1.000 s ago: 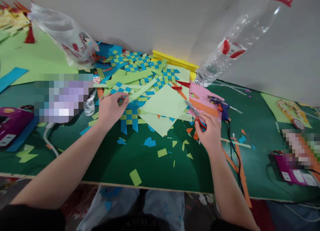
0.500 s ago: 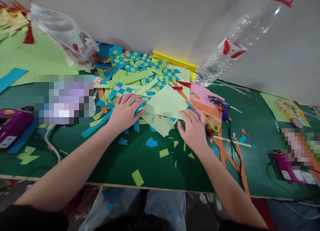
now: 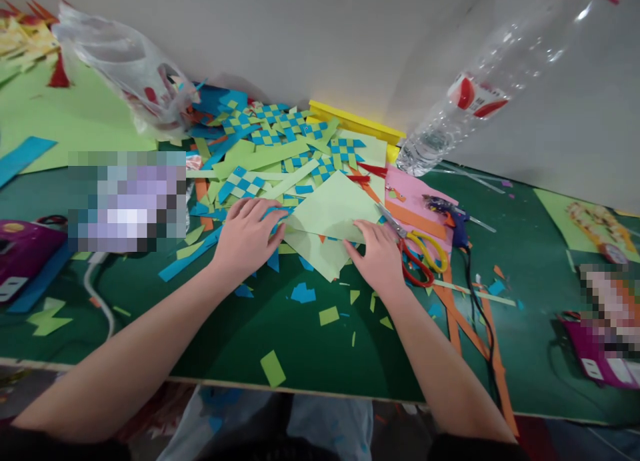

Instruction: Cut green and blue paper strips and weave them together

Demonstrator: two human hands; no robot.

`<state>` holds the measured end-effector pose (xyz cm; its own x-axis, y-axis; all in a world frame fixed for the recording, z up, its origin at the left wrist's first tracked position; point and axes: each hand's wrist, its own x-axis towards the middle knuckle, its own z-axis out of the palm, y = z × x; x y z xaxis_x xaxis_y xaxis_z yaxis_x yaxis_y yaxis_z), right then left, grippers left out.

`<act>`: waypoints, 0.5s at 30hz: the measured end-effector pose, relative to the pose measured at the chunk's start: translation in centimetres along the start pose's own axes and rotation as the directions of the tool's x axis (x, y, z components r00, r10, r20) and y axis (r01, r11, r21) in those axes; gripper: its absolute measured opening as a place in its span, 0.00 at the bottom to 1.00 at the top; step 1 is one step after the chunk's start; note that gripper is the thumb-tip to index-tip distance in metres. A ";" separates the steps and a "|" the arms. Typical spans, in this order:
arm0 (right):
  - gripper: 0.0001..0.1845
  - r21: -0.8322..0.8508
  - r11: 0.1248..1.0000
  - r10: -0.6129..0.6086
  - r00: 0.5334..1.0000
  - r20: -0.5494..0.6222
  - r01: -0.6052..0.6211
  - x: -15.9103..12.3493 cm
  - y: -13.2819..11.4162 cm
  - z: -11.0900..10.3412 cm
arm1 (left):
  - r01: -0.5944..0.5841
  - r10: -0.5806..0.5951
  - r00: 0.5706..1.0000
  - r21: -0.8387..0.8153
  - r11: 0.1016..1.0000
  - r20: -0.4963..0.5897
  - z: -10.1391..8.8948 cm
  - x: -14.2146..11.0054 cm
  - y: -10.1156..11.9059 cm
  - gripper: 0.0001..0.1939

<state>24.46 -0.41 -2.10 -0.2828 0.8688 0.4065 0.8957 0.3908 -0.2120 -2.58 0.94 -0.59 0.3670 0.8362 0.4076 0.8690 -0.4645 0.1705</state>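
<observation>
On the green counter (image 3: 300, 341), near its middle, a pale green square paper sheet (image 3: 333, 208) is lying on top of a heap of blue-and-green woven paper strips (image 3: 280, 148). Left hand (image 3: 247, 238) is resting flat at the sheet's left corner, fingers (image 3: 270, 211) spread and gripping nothing. Right hand (image 3: 380, 258) is pressing the sheet's lower right edge, fingers (image 3: 357, 234) extended flat, likewise holding nothing. Scissors with red and yellow handles (image 3: 417, 254) are lying just beside the right hand, untouched. A clear plastic bottle (image 3: 470, 94) is leaning against the wall behind. Judged light, thin and easily creased, the sheet is best taken by pinching a free corner or edge.
</observation>
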 end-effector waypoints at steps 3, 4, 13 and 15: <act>0.19 -0.004 1.000 0.004 1.000 -0.018 -0.004 -0.1 0.3 0.0 | 0.050 -0.050 0.999 0.011 0.999 0.012 0.0 0.0 -0.2 0.17; 0.18 -0.007 1.000 0.002 1.000 -0.026 -0.002 -0.1 0.4 0.0 | 0.064 -0.064 0.998 0.012 0.998 0.011 0.0 0.0 -0.3 0.17; 0.14 -0.038 0.997 -0.071 0.991 -0.114 0.067 -0.1 0.2 -0.1 | 0.082 -0.082 0.996 -0.020 0.996 0.028 -0.1 0.0 -0.4 0.17; 0.13 -0.042 0.996 -0.083 0.988 -0.127 0.078 0.0 0.1 -0.2 | 0.093 -0.092 0.995 -0.014 0.996 0.030 0.0 0.0 -0.5 0.17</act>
<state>24.65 -0.43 -2.01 -0.3105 0.7877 0.5321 0.8844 0.4446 -0.1421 -3.04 1.21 -0.64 0.2950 0.8839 0.3629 0.8944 -0.3891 0.2206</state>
